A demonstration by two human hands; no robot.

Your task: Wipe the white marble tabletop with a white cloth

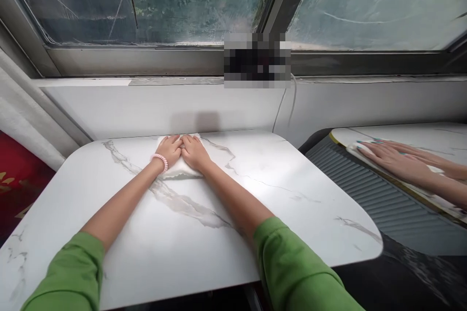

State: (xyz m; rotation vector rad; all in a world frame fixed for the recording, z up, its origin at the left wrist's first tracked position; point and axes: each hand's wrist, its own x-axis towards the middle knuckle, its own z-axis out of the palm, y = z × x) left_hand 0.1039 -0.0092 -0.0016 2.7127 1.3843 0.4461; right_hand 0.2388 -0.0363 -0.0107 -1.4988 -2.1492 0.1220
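Observation:
A white cloth [184, 170] lies on the marble-patterned white table [175, 248], close to its far edge by the wall. My left hand [170, 150] rests flat on the cloth's left part, fingers pointing inward. A pink beaded bracelet [160, 159] circles my left wrist. Beside it, my right hand [195, 152] lies palm down on the same cloth, its fingertips meeting those of the left. Both hands press from above, and the cloth's front edge shows below them. Green sleeves are pushed up to my elbows.
At the right, another person's hands [397, 158] lie on a white cloth over a second marble-topped piece with a ribbed grey side [365, 194]. A windowsill and a white cable [294, 97] are behind the table. A pale curtain [29, 112] and red fabric [22, 180] are at left.

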